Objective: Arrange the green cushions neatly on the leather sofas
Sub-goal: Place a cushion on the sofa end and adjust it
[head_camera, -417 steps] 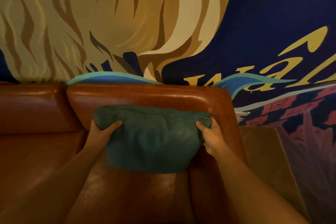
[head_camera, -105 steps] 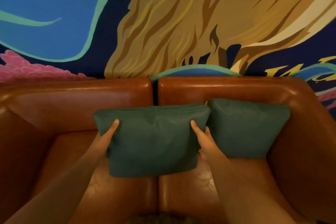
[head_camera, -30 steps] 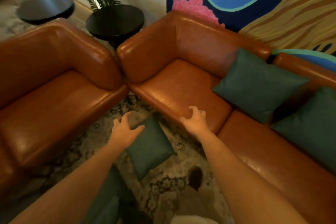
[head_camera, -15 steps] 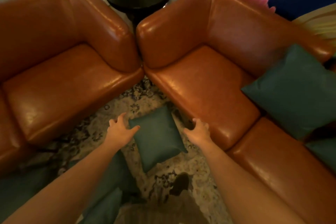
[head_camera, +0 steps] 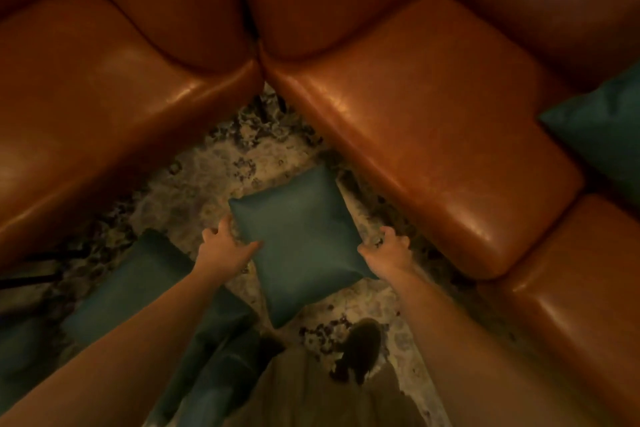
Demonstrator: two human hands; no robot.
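A green cushion [head_camera: 301,239] lies flat on the patterned rug [head_camera: 207,173] between two brown leather sofas. My left hand [head_camera: 223,250] rests at its left edge with the thumb over the fabric and the fingers apart. At the cushion's right edge my right hand [head_camera: 389,248] touches it with spread, curled fingers. The cushion is still on the floor. A second green cushion [head_camera: 135,288] lies on the rug under my left forearm, and another [head_camera: 221,371] lies lower down. One more green cushion [head_camera: 606,135] leans on the right sofa [head_camera: 433,107].
The left sofa [head_camera: 86,107] meets the right one at a corner straight ahead, leaving a narrow wedge of rug. A dark shoe-like shape [head_camera: 360,354] and light clothing [head_camera: 311,399] are at the bottom of the view.
I have leaned lower toward the floor. Both hands have come down from just above the cushion to its left and right edges. The cushion itself has not moved.
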